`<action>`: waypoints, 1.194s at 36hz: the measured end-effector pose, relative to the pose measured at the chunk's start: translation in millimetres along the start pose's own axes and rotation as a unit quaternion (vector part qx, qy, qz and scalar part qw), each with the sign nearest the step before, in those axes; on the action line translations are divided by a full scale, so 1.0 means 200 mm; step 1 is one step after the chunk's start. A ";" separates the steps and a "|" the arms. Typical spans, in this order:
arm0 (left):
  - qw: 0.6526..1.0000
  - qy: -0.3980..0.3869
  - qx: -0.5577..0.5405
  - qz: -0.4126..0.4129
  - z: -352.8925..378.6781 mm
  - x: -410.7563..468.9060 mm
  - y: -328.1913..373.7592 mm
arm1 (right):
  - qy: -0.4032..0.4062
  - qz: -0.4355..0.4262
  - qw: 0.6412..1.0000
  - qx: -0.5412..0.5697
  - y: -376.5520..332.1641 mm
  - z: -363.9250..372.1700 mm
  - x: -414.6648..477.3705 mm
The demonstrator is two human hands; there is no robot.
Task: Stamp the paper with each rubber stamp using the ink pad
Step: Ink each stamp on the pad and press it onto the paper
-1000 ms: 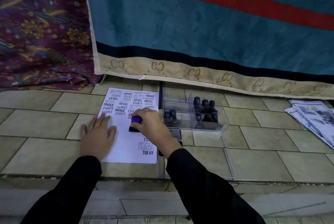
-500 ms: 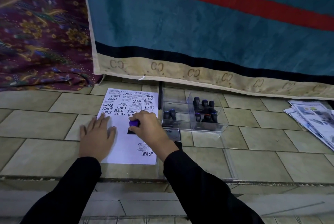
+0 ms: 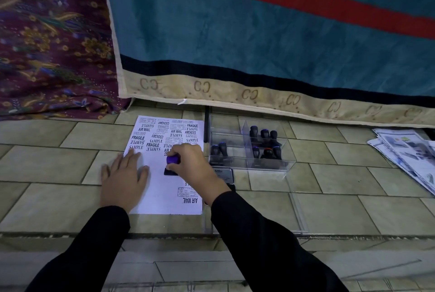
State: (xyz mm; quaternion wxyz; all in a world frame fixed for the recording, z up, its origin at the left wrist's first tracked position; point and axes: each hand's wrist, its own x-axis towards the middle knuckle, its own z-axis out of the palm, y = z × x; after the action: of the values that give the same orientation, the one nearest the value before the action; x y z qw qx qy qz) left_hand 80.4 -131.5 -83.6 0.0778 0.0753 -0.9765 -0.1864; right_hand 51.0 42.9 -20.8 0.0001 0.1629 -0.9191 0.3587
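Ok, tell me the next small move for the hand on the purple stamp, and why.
Probably lift the stamp straight up off the paper. The right hand has it in a closed grip with its base down on a blank patch below the printed rows, so the print looks made. The left hand lies flat on the sheet, which should stop it lifting too.

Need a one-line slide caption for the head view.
Right hand presses a purple-topped stamp onto the paper while the left hand holds the sheet flat.
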 end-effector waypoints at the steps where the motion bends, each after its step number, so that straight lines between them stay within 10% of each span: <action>1: 1.000 0.001 0.000 -0.001 0.00 0.00 0.00 | -0.003 0.001 1.000 0.004 0.01 0.00 0.01; 8: 1.000 0.003 -0.005 -0.003 -0.01 0.00 0.00 | 0.116 0.076 0.981 0.133 0.11 -0.23 0.11; 17: 1.000 0.004 0.007 -0.003 0.00 0.00 0.01 | 0.266 0.106 0.957 0.034 0.42 -0.59 0.27; 43: 0.997 -0.066 0.014 -0.021 -0.06 0.02 0.03 | 0.039 0.186 0.959 -0.212 0.49 -0.55 0.34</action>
State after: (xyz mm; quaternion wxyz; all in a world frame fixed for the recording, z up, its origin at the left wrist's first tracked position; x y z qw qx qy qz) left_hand 78.2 -130.6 -70.5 0.0079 0.0845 -0.9802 -0.1791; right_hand -55.6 162.6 3.3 0.0036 -0.0292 -0.9873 0.1558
